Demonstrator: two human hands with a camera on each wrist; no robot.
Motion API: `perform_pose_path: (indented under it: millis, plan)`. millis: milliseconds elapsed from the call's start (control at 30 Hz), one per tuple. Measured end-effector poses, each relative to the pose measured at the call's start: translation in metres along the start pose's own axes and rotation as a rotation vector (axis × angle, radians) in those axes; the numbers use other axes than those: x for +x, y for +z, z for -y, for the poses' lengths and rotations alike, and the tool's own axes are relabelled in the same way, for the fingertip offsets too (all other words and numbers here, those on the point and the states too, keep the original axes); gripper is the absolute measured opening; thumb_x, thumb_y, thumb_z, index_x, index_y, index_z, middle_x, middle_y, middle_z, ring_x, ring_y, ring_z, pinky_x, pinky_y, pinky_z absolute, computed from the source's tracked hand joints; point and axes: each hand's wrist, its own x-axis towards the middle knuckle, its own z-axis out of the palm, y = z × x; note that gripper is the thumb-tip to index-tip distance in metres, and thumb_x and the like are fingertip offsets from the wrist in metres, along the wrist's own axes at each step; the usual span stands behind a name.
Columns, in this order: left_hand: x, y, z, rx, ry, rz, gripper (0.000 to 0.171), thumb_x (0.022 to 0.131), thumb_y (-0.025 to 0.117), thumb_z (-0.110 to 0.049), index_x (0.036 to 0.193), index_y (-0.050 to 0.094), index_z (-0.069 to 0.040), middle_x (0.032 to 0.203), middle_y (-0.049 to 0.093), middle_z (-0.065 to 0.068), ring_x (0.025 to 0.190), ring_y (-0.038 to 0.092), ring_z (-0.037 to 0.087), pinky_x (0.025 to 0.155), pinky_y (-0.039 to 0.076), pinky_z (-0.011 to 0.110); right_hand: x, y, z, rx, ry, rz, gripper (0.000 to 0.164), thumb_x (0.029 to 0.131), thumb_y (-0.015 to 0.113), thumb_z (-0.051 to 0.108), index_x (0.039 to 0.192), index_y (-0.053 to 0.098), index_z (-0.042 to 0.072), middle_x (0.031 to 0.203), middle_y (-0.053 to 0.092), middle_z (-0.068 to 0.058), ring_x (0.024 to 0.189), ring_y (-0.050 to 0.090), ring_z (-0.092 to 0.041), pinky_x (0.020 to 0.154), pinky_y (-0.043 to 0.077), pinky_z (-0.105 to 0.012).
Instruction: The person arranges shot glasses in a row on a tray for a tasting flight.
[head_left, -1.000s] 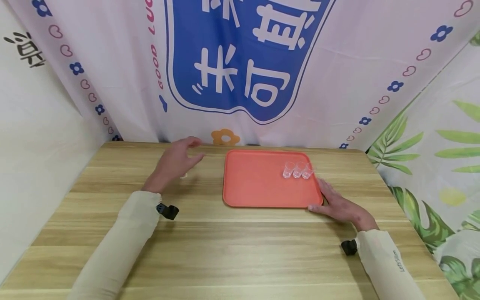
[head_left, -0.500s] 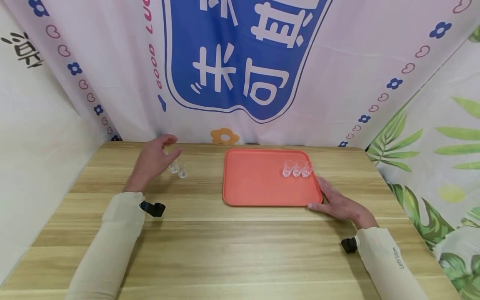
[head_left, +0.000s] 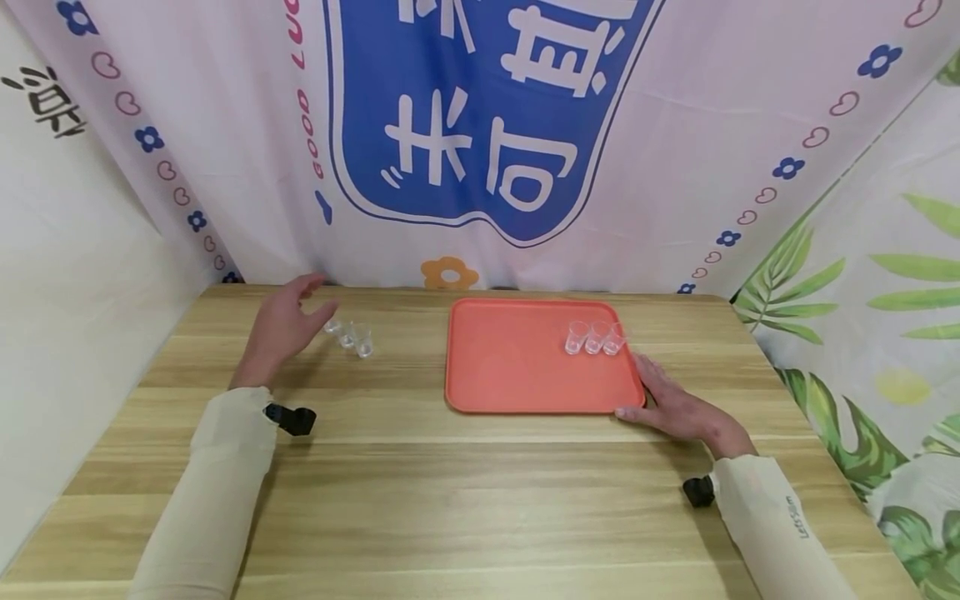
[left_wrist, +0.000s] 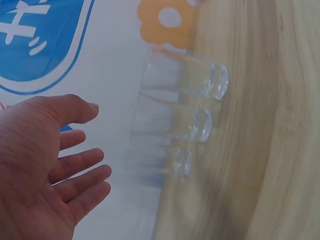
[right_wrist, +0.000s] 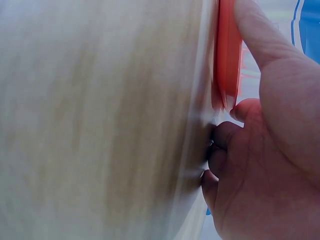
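Observation:
My left hand [head_left: 279, 329] hovers over the table's back left, fingers parted and holding nothing. Just right of it, three small clear shot glasses stand upright in a slanting row: the nearest glass [head_left: 363, 342], the middle glass [head_left: 347, 337] and the farthest glass [head_left: 332, 327]. In the left wrist view a gap separates the fingers from these glasses [left_wrist: 172, 117]. My right hand [head_left: 675, 408] rests against the right front corner of a red tray [head_left: 510, 367], thumb at the front edge and fingers along the right side. Three more clear shot glasses [head_left: 596, 338] stand on the tray's right part.
The wooden table [head_left: 465, 500] reaches back to a printed cloth [head_left: 262, 183] hanging behind it. A white wall [head_left: 82, 275] borders the left side, and a leaf-patterned cloth [head_left: 885, 333] borders the right. Small black cameras [head_left: 292, 419] sit at both wrists.
My left hand has moved left, away from the tray, passing over the three loose glasses and uncovering them. My right hand, the tray and the glasses on it have stayed put.

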Motion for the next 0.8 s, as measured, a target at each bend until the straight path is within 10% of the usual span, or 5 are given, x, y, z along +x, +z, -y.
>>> perform_pose_path:
  millis: [800]
  plan:
    - [-0.001, 0.011, 0.025, -0.041, -0.059, 0.049, 0.061, 0.106, 0.058, -0.035, 0.150, 0.045, 0.005, 0.148, 0.049, 0.029, 0.132, 0.049, 0.047, 0.105, 0.043, 0.061, -0.002, -0.001, 0.000, 0.007, 0.007, 0.008, 0.107, 0.096, 0.071, 0.046, 0.165, 0.000, 0.004, 0.168, 0.002, -0.027, 0.152, -0.001, -0.048, 0.116, 0.011, -0.073]
